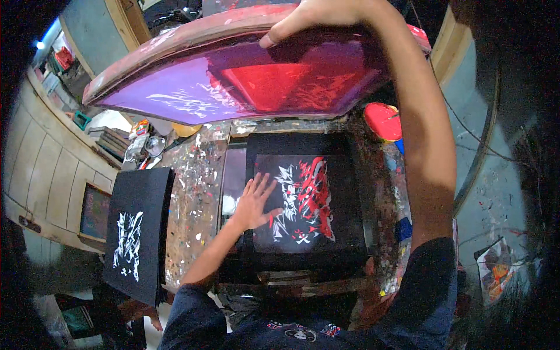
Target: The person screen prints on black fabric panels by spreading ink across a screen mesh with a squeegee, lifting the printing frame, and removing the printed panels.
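My right hand grips the upper edge of a screen-printing frame, its thumb over the near side. The frame is tilted up off the table, its purple mesh partly covered with red ink. Below it lies a black fabric panel bearing a jagged white and red print. My left hand lies on the panel's left part with its fingers spread, beside the white part of the print; it holds nothing.
Several black panels with a white print are stacked at the left of the paint-spattered table. A container of red ink stands at the right, near my right forearm. Small containers crowd the far left corner.
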`<state>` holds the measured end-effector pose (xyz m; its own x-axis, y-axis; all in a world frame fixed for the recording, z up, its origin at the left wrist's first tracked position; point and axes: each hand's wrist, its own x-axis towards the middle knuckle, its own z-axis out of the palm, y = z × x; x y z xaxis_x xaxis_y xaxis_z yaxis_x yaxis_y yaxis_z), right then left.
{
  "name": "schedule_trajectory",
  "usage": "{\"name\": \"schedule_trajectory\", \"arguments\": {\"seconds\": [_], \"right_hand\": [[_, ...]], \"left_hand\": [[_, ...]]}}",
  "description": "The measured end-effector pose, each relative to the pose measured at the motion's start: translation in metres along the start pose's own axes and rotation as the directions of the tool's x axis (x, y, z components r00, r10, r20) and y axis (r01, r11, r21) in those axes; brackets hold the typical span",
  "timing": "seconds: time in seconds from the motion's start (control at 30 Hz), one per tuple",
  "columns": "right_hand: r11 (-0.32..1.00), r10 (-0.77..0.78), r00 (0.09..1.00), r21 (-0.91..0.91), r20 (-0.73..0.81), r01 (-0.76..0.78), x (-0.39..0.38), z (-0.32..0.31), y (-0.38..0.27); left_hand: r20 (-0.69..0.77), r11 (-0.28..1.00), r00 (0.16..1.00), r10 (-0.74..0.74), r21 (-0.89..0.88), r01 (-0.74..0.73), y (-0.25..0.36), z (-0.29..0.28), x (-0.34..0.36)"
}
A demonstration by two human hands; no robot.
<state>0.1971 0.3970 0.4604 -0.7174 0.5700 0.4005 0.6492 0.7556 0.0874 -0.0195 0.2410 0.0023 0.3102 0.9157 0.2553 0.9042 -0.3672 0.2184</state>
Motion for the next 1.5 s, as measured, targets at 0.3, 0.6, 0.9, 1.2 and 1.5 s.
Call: {"name": "schedule_trajectory", "arguments": {"seconds": [0.3,0.6,0.9,1.2,1.5], "right_hand": [[1.000,-0.025,1.000,-0.017,-0.016,0.025,0.001,0.001,-0.002],[0.998,-0.027,1.000,0.050,0.002,0.027,-0.005,-0.004,0.004],[0.992,-0.062,0.998,0.108,0.022,0.059,0.007,-0.011,-0.016],[1.000,-0.022,0.996,0.002,-0.089,0.022,-0.001,0.001,0.010],[0.999,-0.024,0.999,0.048,-0.036,0.026,0.001,0.004,0.003]], "left_hand": [[-0.192,0.982,0.969,-0.153,-0.139,0.128,-0.070,-0.027,0.145],[0.227,0.960,0.933,-0.278,0.019,0.281,-0.009,0.061,0.229],[-0.023,0.986,0.987,-0.162,-0.054,0.160,-0.065,0.048,0.199],[-0.026,0.970,0.998,-0.059,-0.239,0.051,-0.017,-0.020,-0.065],[0.170,0.996,0.982,-0.082,-0.018,0.086,0.003,-0.034,-0.093]]}}
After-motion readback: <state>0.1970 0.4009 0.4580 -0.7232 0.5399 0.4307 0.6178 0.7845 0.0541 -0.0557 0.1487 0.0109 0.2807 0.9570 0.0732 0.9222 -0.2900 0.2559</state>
